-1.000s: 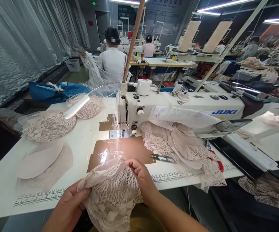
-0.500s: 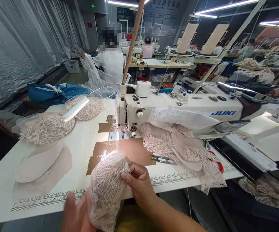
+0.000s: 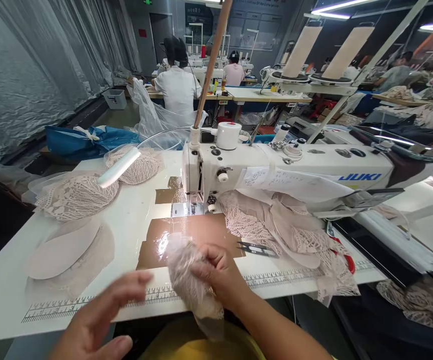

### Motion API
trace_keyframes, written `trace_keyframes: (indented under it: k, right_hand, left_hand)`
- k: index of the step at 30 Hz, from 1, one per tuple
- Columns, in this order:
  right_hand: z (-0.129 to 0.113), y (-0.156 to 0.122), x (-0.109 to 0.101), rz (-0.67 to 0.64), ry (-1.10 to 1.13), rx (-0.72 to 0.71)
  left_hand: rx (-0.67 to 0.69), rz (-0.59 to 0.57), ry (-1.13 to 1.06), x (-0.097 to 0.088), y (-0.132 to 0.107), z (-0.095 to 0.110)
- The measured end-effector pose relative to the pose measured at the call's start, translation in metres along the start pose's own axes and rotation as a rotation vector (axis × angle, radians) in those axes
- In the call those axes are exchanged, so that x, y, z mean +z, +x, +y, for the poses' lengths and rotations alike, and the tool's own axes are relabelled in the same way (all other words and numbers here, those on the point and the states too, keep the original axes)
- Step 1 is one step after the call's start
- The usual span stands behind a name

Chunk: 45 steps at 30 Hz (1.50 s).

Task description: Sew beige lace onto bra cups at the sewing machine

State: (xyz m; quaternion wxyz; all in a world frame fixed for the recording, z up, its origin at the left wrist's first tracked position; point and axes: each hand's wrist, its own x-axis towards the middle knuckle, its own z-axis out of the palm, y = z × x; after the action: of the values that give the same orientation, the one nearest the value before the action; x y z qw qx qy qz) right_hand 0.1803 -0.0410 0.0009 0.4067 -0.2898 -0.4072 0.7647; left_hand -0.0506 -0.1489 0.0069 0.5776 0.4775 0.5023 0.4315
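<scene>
My right hand (image 3: 220,275) pinches a beige lace cup piece (image 3: 190,280), which hangs over the table's front edge and looks blurred. To its left, my left hand (image 3: 104,315) is apart from the lace, fingers spread and thumb stretched out, holding nothing. Both hands are in front of the sewing machine (image 3: 284,165), whose presser foot and needle plate (image 3: 186,209) are lit. Thread snips (image 3: 257,249) lie right of my right hand. A flat beige cup piece (image 3: 64,250) with sheer fabric lies on the left of the table.
Lace cups (image 3: 77,195) lie at the back left under a lamp (image 3: 119,167). More lace pieces (image 3: 276,225) are heaped under the machine arm, near red-handled scissors (image 3: 346,257). A printed ruler (image 3: 272,277) runs along the front edge. A person in white (image 3: 179,90) sits ahead.
My left hand has let go of the lace cup piece and moved left with its fingers apart. The piece has shifted right in my right hand and crumpled. The view has turned slightly left.
</scene>
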Motion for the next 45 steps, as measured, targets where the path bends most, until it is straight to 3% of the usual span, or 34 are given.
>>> trace_keyframes:
  k: [2,3,6,9,14,19,29,33,36,41,45]
  right_hand:
    - [-0.002,-0.003,0.008,-0.163,-0.141,0.017]
    - [-0.003,-0.005,0.012,-0.211,-0.192,0.013]
    - [-0.004,-0.008,0.018,-0.259,-0.324,-0.012]
    - [-0.004,-0.009,0.017,-0.232,-0.471,-0.063]
    - [-0.003,-0.006,0.018,-0.099,-0.627,-0.309]
    - [-0.004,-0.002,0.020,-0.018,-0.663,-0.359]
    - [-0.004,0.001,0.014,0.010,-0.712,-0.340]
    - [-0.010,0.005,0.010,0.013,-0.678,-0.200]
    - [-0.016,0.008,0.006,-0.065,-0.606,-0.100]
    - [-0.024,0.008,0.005,-0.119,-0.495,-0.048]
    - [-0.029,0.008,0.005,-0.135,-0.429,-0.009]
  left_hand:
    - [0.094,0.165,0.288,0.001,0.010,0.019]
    - [0.089,0.165,0.384,0.004,0.016,0.026]
    - [-0.044,-0.070,0.412,0.017,0.033,0.039]
    - [-0.069,-0.195,0.330,0.028,0.039,0.036]
    - [-0.083,-0.226,0.241,0.030,0.037,0.026]
    - [-0.091,-0.218,0.221,0.027,0.041,0.033]
    - [-0.149,-0.199,0.121,0.033,0.061,0.045]
    - [-0.128,-0.200,0.148,0.034,0.066,0.043]
    - [-0.122,-0.217,0.177,0.032,0.069,0.041]
    - [-0.137,-0.333,0.055,0.026,0.073,0.037]
    - [-0.080,-0.298,-0.001,0.028,0.076,0.032]
